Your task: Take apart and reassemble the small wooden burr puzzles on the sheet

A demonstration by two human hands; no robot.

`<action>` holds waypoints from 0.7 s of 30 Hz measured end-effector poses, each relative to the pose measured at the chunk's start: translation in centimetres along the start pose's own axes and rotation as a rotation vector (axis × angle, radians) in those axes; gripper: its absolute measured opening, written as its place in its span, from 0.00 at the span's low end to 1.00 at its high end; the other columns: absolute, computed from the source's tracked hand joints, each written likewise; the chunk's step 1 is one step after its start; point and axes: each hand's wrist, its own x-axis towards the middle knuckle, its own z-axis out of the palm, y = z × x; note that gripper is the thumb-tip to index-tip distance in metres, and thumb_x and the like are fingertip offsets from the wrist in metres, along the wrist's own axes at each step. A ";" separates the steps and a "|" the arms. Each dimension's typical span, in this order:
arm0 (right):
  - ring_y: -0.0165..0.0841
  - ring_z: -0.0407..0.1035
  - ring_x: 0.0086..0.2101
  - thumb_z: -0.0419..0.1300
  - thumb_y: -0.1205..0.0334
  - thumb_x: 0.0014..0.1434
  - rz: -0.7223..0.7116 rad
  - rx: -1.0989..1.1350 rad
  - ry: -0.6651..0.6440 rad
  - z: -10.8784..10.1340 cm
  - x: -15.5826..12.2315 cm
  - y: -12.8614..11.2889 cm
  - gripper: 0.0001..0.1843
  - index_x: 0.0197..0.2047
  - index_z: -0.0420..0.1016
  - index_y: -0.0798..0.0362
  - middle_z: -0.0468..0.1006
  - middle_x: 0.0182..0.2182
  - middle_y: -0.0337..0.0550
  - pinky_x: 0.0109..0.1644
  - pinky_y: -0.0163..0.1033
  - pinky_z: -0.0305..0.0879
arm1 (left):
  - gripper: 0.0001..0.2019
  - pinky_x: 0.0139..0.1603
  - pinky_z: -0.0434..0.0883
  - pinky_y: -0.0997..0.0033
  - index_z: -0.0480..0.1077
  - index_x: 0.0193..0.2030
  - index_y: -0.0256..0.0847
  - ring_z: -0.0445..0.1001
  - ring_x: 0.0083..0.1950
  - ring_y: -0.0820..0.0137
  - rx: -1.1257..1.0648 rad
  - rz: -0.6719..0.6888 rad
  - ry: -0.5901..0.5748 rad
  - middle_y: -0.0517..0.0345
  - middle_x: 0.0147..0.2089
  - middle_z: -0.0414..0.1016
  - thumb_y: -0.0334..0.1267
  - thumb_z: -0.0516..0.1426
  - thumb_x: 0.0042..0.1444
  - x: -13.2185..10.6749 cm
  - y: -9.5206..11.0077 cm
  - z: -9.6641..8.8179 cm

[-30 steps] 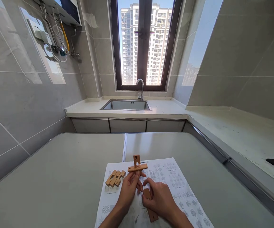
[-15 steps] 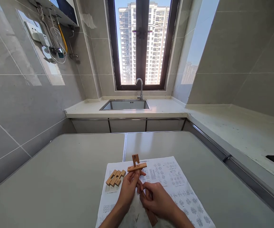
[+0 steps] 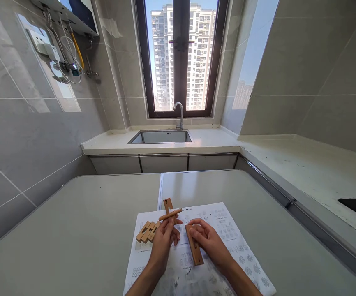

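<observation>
Two crossed notched wooden puzzle pieces (image 3: 169, 214) are pinched in my left hand (image 3: 163, 242). One piece of the pair points up and bears a dark mark near its top; the other lies slantwise across it. My right hand (image 3: 209, 240) grips a longer wooden puzzle piece (image 3: 195, 250) between thumb and fingers, apart from the crossed pair. This bar tilts, its lower end towards me, with a small dark mark there. Beside my left hand, several notched wooden blocks (image 3: 147, 232) lie side by side on the printed sheet (image 3: 227, 246), partly hidden by my fingers.
The sheet, covered with small diagrams, rests on a pale table (image 3: 88, 230) with a seam down its middle. Beyond it stand a counter (image 3: 215, 142) with a sink (image 3: 159, 137) and a faucet (image 3: 180, 115) under a window. Another counter (image 3: 304, 164) runs along the right.
My right hand has moved away from my left, carrying the long piece up and clear of it. My left hand has shifted slightly left with the crossed pieces, now tilted more.
</observation>
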 end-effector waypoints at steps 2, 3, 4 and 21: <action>0.34 0.74 0.33 0.72 0.40 0.55 0.017 0.148 0.069 -0.4 0.2 0.1 0.27 0.48 0.77 0.51 0.79 0.32 0.38 0.38 0.37 0.71 | 0.30 0.24 0.61 0.74 0.77 0.53 0.35 0.69 0.24 0.75 0.022 0.001 -0.018 0.50 0.37 0.80 0.60 0.65 0.56 -0.1 0.0 0.1; 0.35 0.75 0.35 0.74 0.42 0.54 0.019 0.216 0.105 -0.5 0.4 0.2 0.27 0.47 0.77 0.51 0.81 0.34 0.40 0.41 0.38 0.72 | 0.29 0.24 0.61 0.74 0.78 0.51 0.34 0.68 0.24 0.75 0.040 0.007 -0.031 0.51 0.36 0.80 0.60 0.65 0.56 -0.1 0.1 0.2; 0.36 0.76 0.38 0.76 0.44 0.52 0.015 0.277 0.142 -0.7 0.5 0.4 0.27 0.46 0.78 0.52 0.82 0.36 0.43 0.44 0.38 0.72 | 0.28 0.24 0.61 0.74 0.78 0.49 0.34 0.68 0.23 0.75 0.060 0.014 -0.046 0.52 0.34 0.79 0.60 0.65 0.56 -0.2 0.1 0.3; 0.28 0.77 0.30 0.77 0.60 0.53 0.021 0.619 0.224 -1.3 1.1 0.8 0.19 0.47 0.81 0.51 0.82 0.38 0.39 0.41 0.33 0.80 | 0.25 0.19 0.61 0.76 0.74 0.42 0.35 0.66 0.21 0.76 0.045 -0.059 -0.226 0.60 0.28 0.72 0.60 0.63 0.59 -0.8 -0.3 0.6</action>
